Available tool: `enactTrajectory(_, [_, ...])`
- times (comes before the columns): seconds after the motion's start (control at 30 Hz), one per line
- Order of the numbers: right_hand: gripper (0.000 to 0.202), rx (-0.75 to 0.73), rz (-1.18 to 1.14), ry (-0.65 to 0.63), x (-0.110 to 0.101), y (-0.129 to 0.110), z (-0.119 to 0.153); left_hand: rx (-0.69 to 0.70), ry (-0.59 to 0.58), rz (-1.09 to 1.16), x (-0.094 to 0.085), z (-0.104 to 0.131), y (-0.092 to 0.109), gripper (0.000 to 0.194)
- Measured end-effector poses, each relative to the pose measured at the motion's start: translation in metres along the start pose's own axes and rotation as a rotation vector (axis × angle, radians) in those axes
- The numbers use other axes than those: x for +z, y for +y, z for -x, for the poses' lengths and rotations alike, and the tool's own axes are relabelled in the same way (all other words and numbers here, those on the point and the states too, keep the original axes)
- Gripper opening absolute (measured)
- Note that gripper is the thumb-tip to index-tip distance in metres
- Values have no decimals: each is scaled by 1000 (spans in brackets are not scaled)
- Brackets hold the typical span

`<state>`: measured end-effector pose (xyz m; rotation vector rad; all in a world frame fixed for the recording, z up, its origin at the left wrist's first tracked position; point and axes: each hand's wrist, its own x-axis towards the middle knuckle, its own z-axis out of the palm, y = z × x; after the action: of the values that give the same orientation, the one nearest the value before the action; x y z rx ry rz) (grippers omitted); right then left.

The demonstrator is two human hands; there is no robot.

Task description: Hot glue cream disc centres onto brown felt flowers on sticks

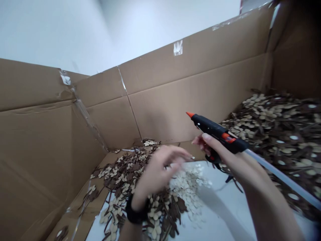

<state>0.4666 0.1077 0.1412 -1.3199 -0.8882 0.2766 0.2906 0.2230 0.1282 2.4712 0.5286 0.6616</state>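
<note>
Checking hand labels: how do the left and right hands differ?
The left hand has a black band at its wrist; the right hand has none. The right hand grips a glue gun; the left holds no tool. The left looks blurred, the right sharper. Both are gloveless.

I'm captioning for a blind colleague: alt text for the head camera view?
A person's right hand holds a black glue gun over a white surface; the left hand, blurred, hangs above small white pieces and brown and cream flower-shaped pieces. Cardboard walls rise behind and left, with another heap at right.
</note>
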Motion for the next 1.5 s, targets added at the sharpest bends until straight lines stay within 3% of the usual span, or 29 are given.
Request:
enactTrajectory(0.07, [46,-51,-53,31,-5,-1,2,-273,-61,-349,-10,-27,-40,31])
enactTrajectory(0.13, [41,-84,-87,43,-10,-2,5,-518,-146,-541,-15,-45,-85,22])
enactTrajectory(0.27, [39,-123,-102,51,-15,-4,10,-671,-303,-543,-7,-53,-155,26])
enactTrajectory(0.4, [40,-114,-96,38,-11,-3,10,-655,-358,-489,11,-50,-182,28])
enactTrajectory(0.5, [43,-63,-46,41,-5,0,8,-602,-352,-421,19,-49,-188,22])
enactTrajectory(0.6, [47,9,38,52,1,3,7,-563,-285,-354,16,-48,-190,12])
enactTrajectory(0.8, [50,98,91,-95,12,0,7,-445,-46,-153,-8,-50,-175,21])
enactTrajectory(0.9, [48,102,82,-183,14,-4,8,-351,86,136,-14,-50,-143,35])
enactTrajectory(1.0, [51,68,74,-274,14,-6,11,-288,235,648,-18,-46,-92,61])
enactTrajectory(1.1, [56,46,46,-328,15,-3,13,-240,241,796,-20,-38,-44,67])
enactTrajectory(1.2, [59,50,63,-257,16,3,12,-210,209,834,-22,-27,-17,52])
enactTrajectory(1.5, [64,69,131,-243,14,9,9,-181,224,795,-31,-9,-3,32])
